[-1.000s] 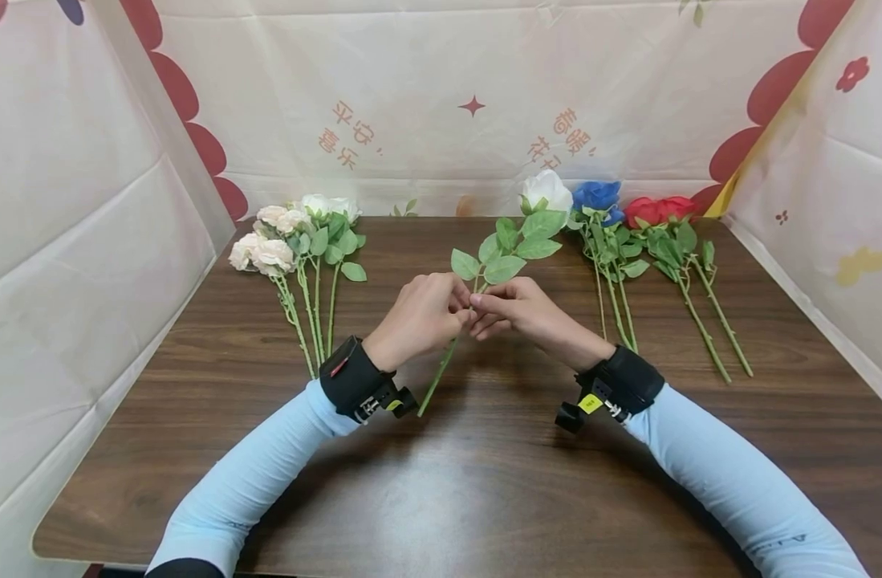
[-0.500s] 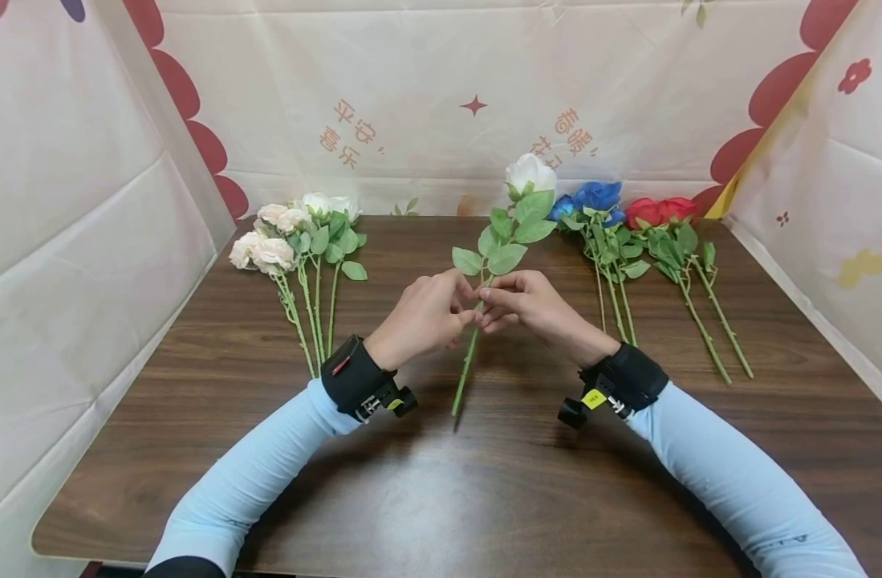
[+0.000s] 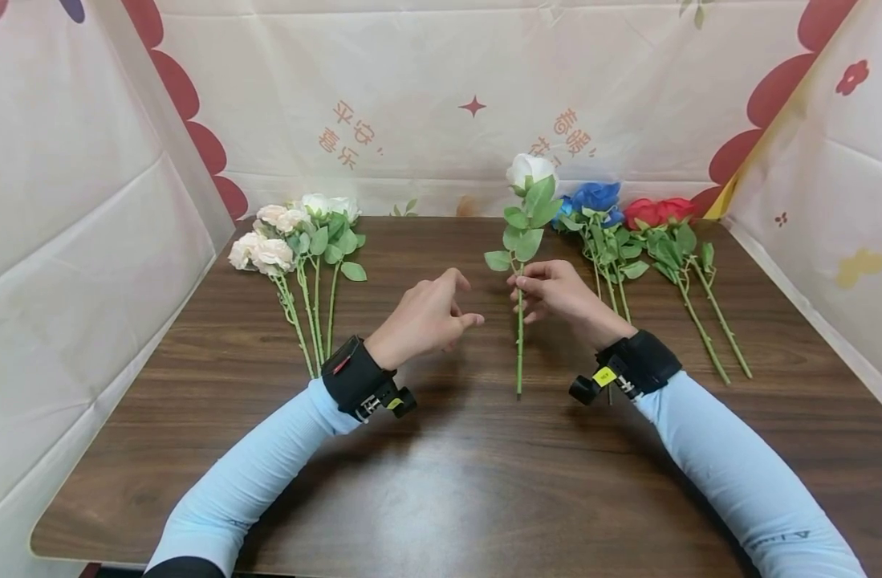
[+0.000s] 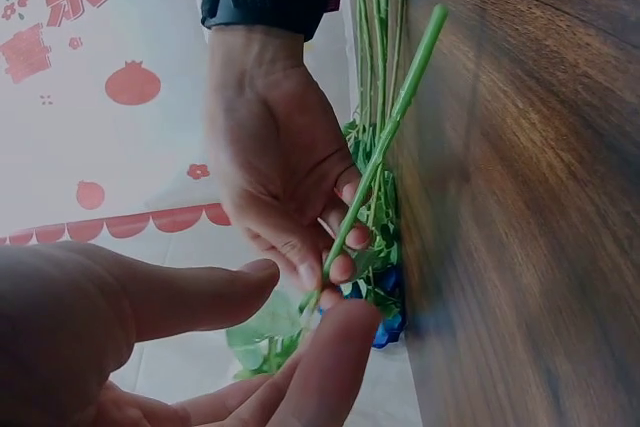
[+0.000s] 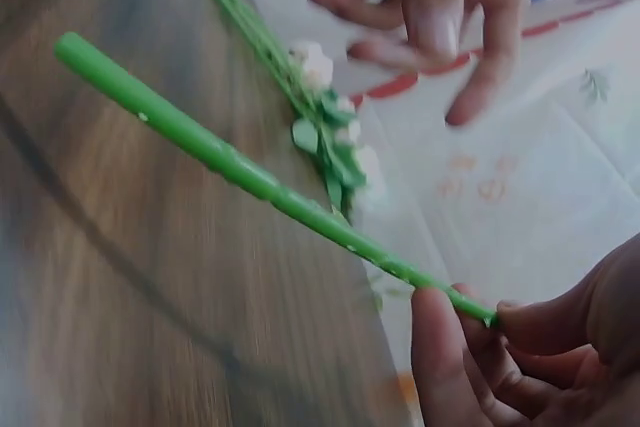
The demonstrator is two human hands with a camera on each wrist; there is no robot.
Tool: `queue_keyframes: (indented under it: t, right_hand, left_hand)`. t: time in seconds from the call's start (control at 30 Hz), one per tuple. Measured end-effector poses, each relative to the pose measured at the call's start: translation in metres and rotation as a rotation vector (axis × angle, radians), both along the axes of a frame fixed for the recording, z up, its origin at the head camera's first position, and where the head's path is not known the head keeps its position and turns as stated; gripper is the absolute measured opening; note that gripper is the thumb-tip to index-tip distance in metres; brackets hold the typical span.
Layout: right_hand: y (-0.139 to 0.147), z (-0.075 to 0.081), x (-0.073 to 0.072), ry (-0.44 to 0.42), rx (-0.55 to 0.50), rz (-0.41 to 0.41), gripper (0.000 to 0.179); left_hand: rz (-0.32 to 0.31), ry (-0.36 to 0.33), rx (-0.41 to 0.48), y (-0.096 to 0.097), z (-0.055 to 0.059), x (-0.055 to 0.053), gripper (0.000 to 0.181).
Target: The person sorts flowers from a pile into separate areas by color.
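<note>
A white rose [image 3: 530, 170] with green leaves stands nearly upright in the head view, its stem [image 3: 520, 345] pointing down toward me. My right hand [image 3: 559, 295] pinches that stem just below the lowest leaves, between thumb and fingertips. In the right wrist view the bare green stem [image 5: 250, 177] runs from those fingertips to its cut end. My left hand [image 3: 429, 317] hovers to the left of the rose, thumb and fingers apart, with nothing between them. The left wrist view shows its thumb [image 4: 205, 297] and fingers spread, the stem passing beyond them.
Cream and white flowers [image 3: 289, 233] lie in a bunch at the left of the brown table [image 3: 441, 482]. Blue roses [image 3: 595, 199] and red roses [image 3: 660, 211] lie at the back right, stems toward me. A printed cloth [image 3: 441, 96] encloses the back and sides.
The white rose has swung upright and moved right with my right hand. My left hand has let go of its stem and stays about where it was.
</note>
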State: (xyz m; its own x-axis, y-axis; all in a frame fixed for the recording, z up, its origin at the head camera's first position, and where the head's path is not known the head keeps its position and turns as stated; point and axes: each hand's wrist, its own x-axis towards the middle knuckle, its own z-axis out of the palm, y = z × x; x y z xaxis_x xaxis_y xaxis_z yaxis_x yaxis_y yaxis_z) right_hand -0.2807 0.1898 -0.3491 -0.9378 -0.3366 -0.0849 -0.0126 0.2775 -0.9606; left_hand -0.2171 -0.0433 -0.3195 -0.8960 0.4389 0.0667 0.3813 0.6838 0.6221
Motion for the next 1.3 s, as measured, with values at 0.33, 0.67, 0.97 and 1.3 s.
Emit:
queue_keyframes:
  t: [0.33, 0.67, 0.97, 1.3]
  right_hand:
    - [0.032, -0.013, -0.020, 0.047, 0.230, -0.143, 0.033]
    - [0.049, -0.016, -0.027, 0.014, 0.338, -0.103, 0.035]
    - [0.050, -0.018, -0.027, 0.097, 0.398, -0.119, 0.037]
    - [0.053, -0.023, -0.028, 0.121, 0.480, -0.165, 0.037]
  left_hand:
    - [-0.006, -0.031, -0.033, -0.002, -0.006, -0.005, 0.045]
    - [-0.014, -0.041, -0.059, -0.002, -0.008, -0.007, 0.044]
    - [-0.017, -0.042, -0.068, -0.002, -0.008, -0.007, 0.045]
    - [-0.027, -0.036, -0.075, 0.000, -0.010, -0.007, 0.045]
